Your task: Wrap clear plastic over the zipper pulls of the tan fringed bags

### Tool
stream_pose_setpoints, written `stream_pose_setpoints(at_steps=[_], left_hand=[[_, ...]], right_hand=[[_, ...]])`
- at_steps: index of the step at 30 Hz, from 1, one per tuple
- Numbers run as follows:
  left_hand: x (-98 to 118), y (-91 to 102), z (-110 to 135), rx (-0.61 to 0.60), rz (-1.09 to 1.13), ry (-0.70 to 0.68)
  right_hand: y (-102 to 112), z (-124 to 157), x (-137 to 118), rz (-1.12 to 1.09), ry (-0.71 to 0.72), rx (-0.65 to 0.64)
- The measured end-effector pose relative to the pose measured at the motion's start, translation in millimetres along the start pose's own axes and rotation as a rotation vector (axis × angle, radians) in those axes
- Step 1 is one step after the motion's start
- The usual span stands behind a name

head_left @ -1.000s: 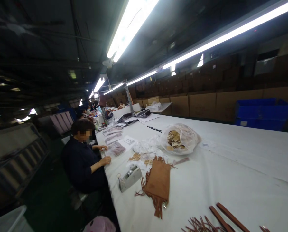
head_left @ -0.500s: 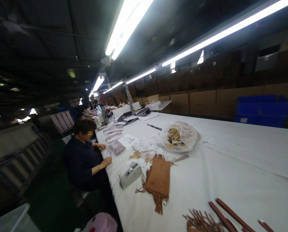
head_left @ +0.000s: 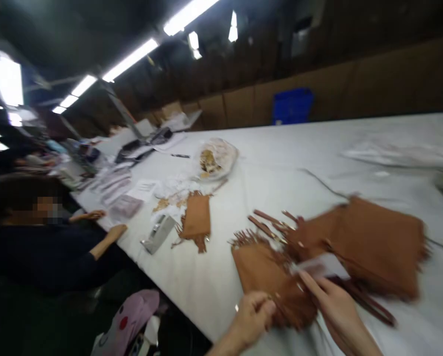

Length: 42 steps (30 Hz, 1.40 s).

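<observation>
My left hand (head_left: 253, 316) pinches the near edge of a tan fringed suede bag (head_left: 269, 274) lying on the white table (head_left: 273, 163). My right hand (head_left: 332, 304) rests on the same bag and holds a small white card (head_left: 323, 267) against it. A larger stack of tan fringed bags (head_left: 377, 242) lies just beyond my right hand, with brown leather straps (head_left: 266, 220) beside it. The picture is blurred by motion.
A seated person in dark clothes (head_left: 46, 242) works at the table's left edge. A tape dispenser (head_left: 159, 233), another tan fringed bag (head_left: 196, 220), a clear bag of tan pieces (head_left: 216, 158), and papers lie mid-table. A blue crate (head_left: 291, 105) and cardboard boxes stand behind. A pink bag (head_left: 126, 321) sits below.
The view has swung right and down. Both my hands have come into view at the bottom, on a fringed bag. The stack of bags now shows at the right.
</observation>
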<state>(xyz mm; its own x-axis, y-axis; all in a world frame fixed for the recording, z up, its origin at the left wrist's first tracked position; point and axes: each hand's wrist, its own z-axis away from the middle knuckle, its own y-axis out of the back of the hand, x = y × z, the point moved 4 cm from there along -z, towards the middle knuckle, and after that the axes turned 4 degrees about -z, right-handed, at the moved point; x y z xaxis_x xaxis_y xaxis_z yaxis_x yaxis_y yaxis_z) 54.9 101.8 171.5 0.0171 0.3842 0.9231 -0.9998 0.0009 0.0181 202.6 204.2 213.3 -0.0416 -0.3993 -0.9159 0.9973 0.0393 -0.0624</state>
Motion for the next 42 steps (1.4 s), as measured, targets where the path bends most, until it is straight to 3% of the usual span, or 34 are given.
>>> stream_pose_setpoints(at_steps=[1, 5, 12, 19, 27, 32, 36, 39, 42], left_hand=[[2.9, -1.3, 2.1, 0.028, -0.102, -0.079], [-4.5, -3.1, 0.6, -0.075, -0.099, -0.028], [-10.1, 0.0, 10.7, -0.220, -0.091, 0.040], [-16.6, -6.9, 4.9, -0.230, -0.028, 0.014], [-26.3, -18.7, 5.6, -0.234, 0.120, 0.020], [-31.0, -16.1, 7.3, -0.191, -0.017, -0.013], [-26.9, -12.9, 10.1, -0.068, -0.209, -0.061], [-20.1, -14.7, 12.5, -0.054, -0.255, -0.090], [-18.2, -17.8, 13.0, -0.091, -0.233, -0.083]], right_hand=[[10.1, 5.8, 15.9, -0.009, -0.054, 0.049], [23.4, 15.4, 55.5, -0.215, -0.109, 0.064], [24.0, 17.9, 66.1, -0.522, -0.269, -0.028], [6.7, 37.3, 88.6, -0.353, -0.284, -0.134], [0.5, 50.7, 88.6, -0.402, -0.316, -0.151], [2.6, 56.7, 88.5, -0.278, -0.230, -0.124], [0.7, 64.8, 87.8, -0.187, -0.161, -0.153], [0.5, 69.0, 90.9, -0.216, -0.211, -0.189], [3.2, 70.0, 96.2, -0.265, -0.250, -0.140]])
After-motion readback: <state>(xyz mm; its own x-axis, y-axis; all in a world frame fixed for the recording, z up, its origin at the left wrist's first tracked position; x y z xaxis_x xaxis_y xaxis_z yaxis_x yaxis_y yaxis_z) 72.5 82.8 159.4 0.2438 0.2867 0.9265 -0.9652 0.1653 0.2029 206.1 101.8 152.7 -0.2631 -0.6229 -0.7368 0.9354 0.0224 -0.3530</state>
